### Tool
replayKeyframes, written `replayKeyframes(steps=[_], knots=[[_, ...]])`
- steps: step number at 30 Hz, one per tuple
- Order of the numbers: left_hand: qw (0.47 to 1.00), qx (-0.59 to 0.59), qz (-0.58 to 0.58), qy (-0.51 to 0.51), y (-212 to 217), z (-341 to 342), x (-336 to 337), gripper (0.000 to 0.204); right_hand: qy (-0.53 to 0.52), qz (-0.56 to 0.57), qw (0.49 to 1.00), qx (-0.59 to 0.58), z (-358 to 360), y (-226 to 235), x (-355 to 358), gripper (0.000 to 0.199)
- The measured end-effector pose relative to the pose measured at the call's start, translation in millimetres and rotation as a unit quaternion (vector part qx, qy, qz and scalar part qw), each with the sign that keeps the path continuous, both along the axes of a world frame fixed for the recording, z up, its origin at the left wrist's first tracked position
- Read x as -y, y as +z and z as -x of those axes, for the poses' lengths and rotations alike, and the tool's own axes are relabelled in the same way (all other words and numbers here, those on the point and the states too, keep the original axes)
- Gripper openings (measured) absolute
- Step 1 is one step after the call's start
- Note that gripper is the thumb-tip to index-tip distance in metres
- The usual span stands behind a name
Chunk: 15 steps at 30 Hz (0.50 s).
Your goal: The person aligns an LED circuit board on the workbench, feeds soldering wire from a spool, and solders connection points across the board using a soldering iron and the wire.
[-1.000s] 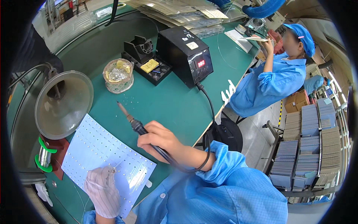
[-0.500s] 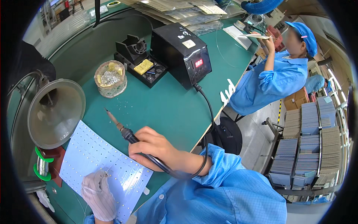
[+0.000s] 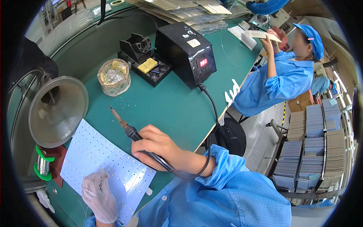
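My right hand [image 3: 157,147] is wrapped round the black handle of a soldering iron [image 3: 131,132], whose bare tip points up and to the left, above the green mat. Under my left hand lies a white circuit board [image 3: 102,145] dotted with rows of small square parts. That left hand [image 3: 99,195], in a pale striped glove, is closed in a pinch over the board's lower part. Thin solder wire [image 3: 83,209] trails beside the glove; the end at the fingertips is hard to make out. A green-flanged solder spool [image 3: 43,166] stands left of the board.
A round tub [image 3: 114,77] of solder scraps sits near the iron stand [image 3: 138,49] with its yellow sponge. Behind is a black soldering station [image 3: 185,53]. A fume hood [image 3: 58,111] stands at left. A co-worker [image 3: 278,79] holds a board at right, beyond a white glove [image 3: 231,92].
The iron and my right hand have shifted only very slightly. The co-worker's board has tilted and come lower. My left hand stays over the circuit board.
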<state>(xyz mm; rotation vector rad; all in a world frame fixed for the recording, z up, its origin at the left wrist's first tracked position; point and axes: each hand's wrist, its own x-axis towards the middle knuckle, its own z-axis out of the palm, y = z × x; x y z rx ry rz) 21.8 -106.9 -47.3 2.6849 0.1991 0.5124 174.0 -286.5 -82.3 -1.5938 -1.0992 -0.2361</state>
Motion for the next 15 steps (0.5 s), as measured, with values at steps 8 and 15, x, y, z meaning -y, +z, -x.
replayKeyframes(steps=[8,15], knots=[[0.998,0.029,-0.057,0.005,8.5,5.0,7.0,0.016,-0.004,0.040,0.999,0.015,1.1,-3.4,3.3,0.026],[0.993,-0.056,-0.045,0.093,14.5,1.2,10.4,0.022,0.005,0.018,0.997,-0.081,19.1,5.9,16.2,0.025]])
